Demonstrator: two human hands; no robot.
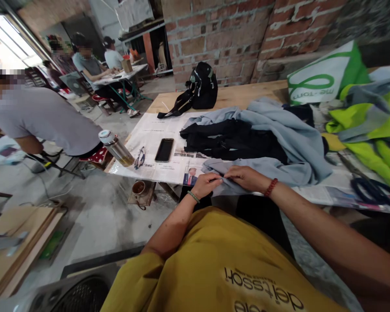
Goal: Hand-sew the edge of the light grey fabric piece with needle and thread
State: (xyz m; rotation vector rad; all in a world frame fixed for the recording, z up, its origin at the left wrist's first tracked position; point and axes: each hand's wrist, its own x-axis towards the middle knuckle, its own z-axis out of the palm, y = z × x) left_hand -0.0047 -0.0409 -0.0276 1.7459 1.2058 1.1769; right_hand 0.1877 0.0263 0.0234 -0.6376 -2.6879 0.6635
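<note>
A light grey-blue garment (pixel 279 123) lies in loose folds over the table, with a black garment (pixel 227 138) on top of it. At the table's near edge, my left hand (pixel 208 184) pinches the border of the grey-blue cloth. Close beside it on the right, my right hand (pixel 245 177) grips the same cloth with thumb and fingers together. The fingertips of both hands nearly meet, and whether something small sits between them is too fine to tell.
A phone (pixel 164 150), eyeglasses (pixel 139 157) and a tilted-looking bottle (pixel 116 148) are on the left. Behind are a black bag (pixel 205 86) and a green-white bag (pixel 328 76). Large scissors (pixel 375 190) lie right, near yellow-green clothing (pixel 367 130). A person (pixel 48 117) sits left; others work behind.
</note>
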